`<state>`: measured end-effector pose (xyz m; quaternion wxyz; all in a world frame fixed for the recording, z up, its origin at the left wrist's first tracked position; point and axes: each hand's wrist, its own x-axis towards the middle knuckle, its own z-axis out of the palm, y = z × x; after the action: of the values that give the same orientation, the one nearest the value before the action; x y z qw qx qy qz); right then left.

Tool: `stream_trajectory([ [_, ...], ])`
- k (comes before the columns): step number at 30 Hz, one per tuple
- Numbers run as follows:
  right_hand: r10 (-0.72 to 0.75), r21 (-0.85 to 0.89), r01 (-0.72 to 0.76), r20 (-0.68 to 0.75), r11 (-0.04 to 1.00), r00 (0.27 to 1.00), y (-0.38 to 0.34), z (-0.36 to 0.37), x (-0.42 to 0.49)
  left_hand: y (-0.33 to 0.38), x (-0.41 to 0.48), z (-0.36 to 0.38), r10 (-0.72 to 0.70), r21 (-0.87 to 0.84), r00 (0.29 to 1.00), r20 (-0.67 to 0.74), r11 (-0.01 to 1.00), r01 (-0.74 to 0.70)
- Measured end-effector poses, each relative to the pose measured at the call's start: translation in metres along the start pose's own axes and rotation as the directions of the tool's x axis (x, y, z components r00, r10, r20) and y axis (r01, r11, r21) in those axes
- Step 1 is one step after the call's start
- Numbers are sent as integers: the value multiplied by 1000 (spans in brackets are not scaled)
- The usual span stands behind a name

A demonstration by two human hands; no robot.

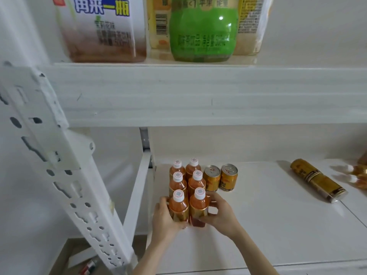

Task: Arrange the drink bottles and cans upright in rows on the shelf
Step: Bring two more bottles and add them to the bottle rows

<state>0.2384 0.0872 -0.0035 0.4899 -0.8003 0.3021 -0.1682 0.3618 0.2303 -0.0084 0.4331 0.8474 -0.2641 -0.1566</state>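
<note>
Six orange-drink bottles stood upright, 2 cols x 3 rows, at the left end of the lower shelf (258, 225). I logged my left hand (164, 217) wrapped round the front-left bottle (178, 207) and my right hand (220, 213) cupped on the front-right bottle (199, 205), fingers pressed on the label bands. Handling, as I judged: full, so fairly heavy; smooth plastic w/ slick label; stiff enough; best taken low on the body, not by the cap. Two gold cans (220, 177) stood just beside the back rows. Tall gold can (317, 180) lay on its side well apart to the right. More bottles (355, 175) lay blurred at the right edge.
</note>
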Motion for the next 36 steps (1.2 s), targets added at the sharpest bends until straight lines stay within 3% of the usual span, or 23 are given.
stream_trajectory([
  [10,10,-48,-11,-13,999,1000,2,0,8,10,11,-1,-54,99,996,70,994,47],
  [15,-58,-225,53,-18,973,998,-2,-2,-5,7,1,-2,-12,139,992,122,990,-5],
  [20,-156,-558,103,-48,823,987,9,-13,-37,-5,-25,-4,165,199,985,40,965,-170],
  [24,-186,-720,71,-82,690,979,21,-25,-67,-7,-54,1,236,333,970,65,911,-244],
  [32,-176,-819,-4,-128,574,976,41,-65,-106,7,-87,31,459,479,869,184,730,-488],
  [36,-168,-839,-41,-156,542,973,50,-92,-115,27,-96,52,500,459,840,212,708,-537],
])
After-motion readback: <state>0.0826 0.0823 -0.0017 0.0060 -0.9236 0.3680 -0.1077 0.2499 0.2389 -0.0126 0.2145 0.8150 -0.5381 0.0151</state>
